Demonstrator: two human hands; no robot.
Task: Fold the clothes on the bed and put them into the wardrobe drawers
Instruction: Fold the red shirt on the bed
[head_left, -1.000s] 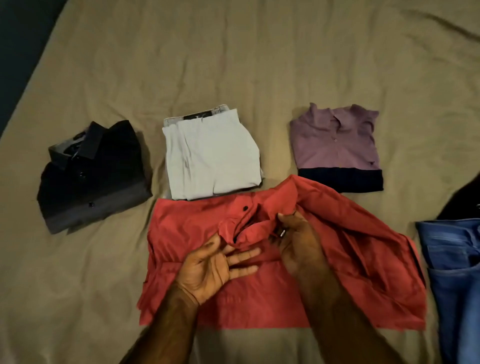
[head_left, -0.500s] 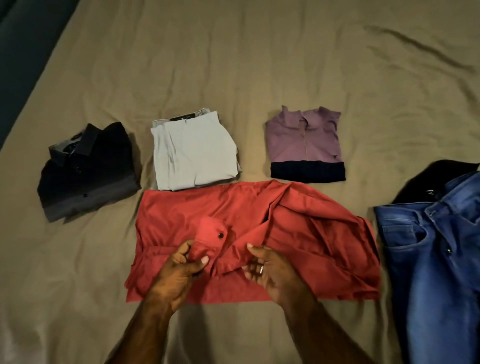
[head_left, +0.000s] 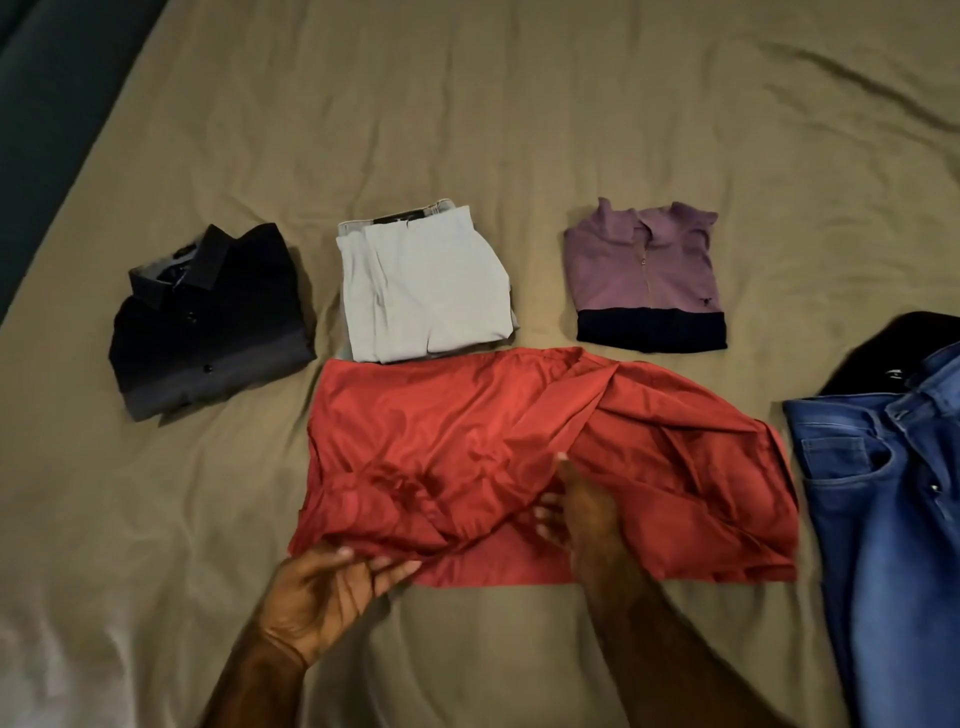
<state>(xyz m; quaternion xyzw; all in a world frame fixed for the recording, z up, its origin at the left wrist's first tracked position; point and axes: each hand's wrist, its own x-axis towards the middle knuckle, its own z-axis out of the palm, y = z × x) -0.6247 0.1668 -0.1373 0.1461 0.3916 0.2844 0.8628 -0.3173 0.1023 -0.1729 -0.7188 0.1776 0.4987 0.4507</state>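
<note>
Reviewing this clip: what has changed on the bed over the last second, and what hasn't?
The red shirt's buttoned cuff is no longer visible. The left hand dropped to the shirt's near edge, gripping it; the right hand slid further into the folds. The black shirt, pale trousers, purple top and jeans lie unchanged.

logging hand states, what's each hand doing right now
Left hand: pinches the near edge of the red fabric shirt.
Right hand: rests on the shirt; grip cannot be told.
</note>
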